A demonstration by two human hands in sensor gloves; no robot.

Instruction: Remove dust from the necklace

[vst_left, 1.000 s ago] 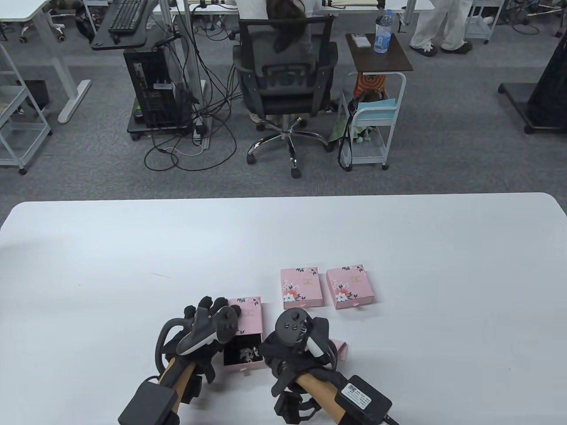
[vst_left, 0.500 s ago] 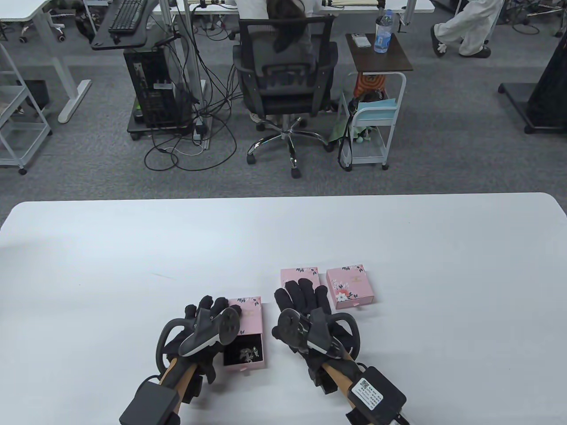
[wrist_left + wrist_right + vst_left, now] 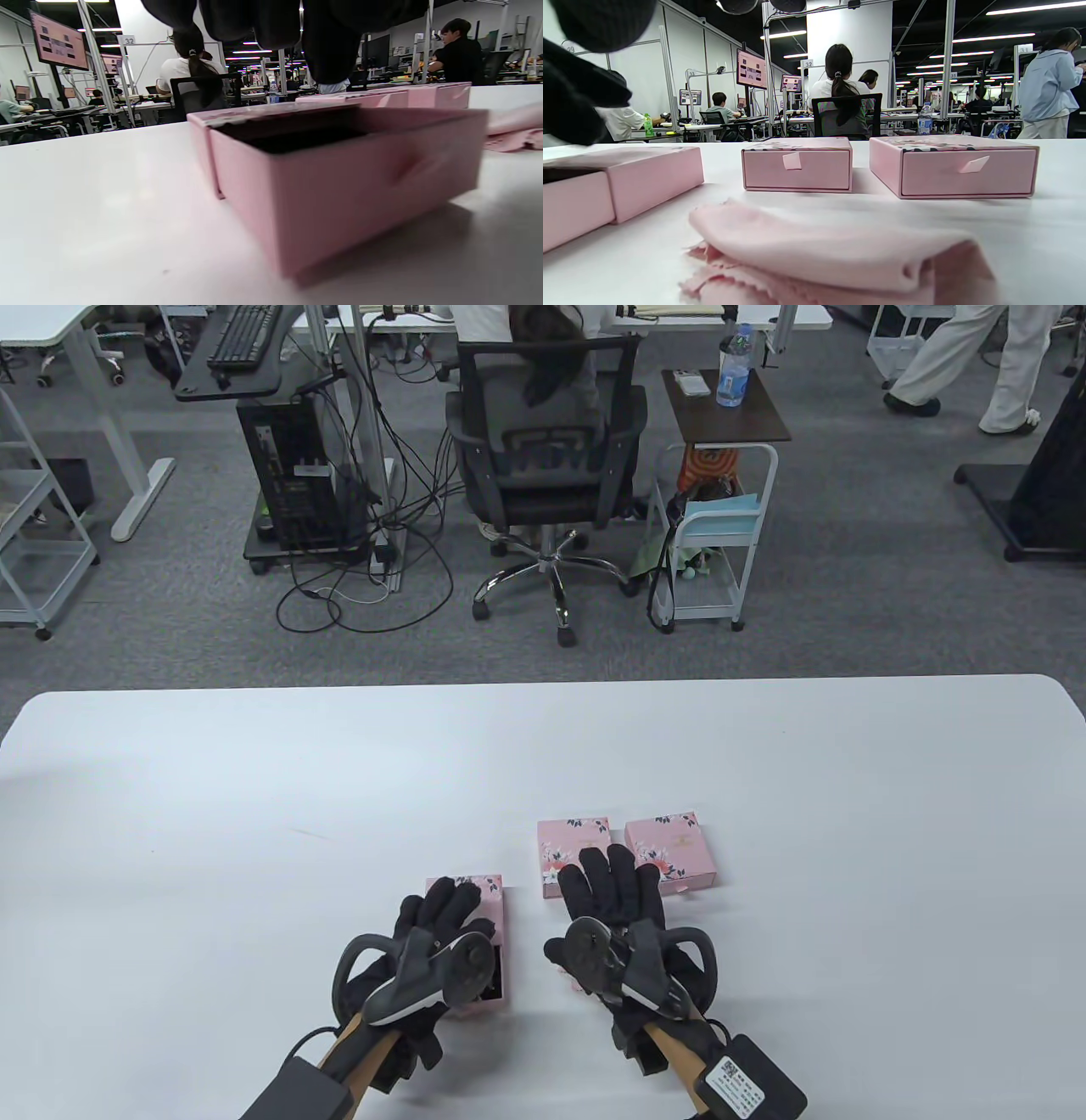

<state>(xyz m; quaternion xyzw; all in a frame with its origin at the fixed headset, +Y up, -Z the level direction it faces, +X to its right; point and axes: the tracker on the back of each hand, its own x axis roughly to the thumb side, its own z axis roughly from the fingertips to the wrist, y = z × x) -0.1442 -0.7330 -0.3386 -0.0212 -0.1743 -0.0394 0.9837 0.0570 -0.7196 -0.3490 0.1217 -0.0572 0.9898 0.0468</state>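
Observation:
A pink drawer box (image 3: 490,892) lies near the table's front with its drawer (image 3: 502,988) pulled out; it also shows in the left wrist view (image 3: 339,190). The necklace inside is hidden under the left tracker. My left hand (image 3: 450,899) hovers over this box, fingers (image 3: 331,42) stretched out and holding nothing. My right hand (image 3: 609,882) is spread flat, palm down, over a folded pink cloth (image 3: 818,254), its fingertips reaching the front edges of the two closed boxes.
Two closed pink floral boxes (image 3: 573,833) (image 3: 679,833) stand side by side beyond my right hand; they also show in the right wrist view (image 3: 797,169) (image 3: 967,171). The white table (image 3: 254,780) is wide. Beyond it are an office chair and a cart.
My right hand has opened from a fist over the cloth to a flat spread and slid forward and right. My left hand has moved right over the open drawer, hiding the necklace.

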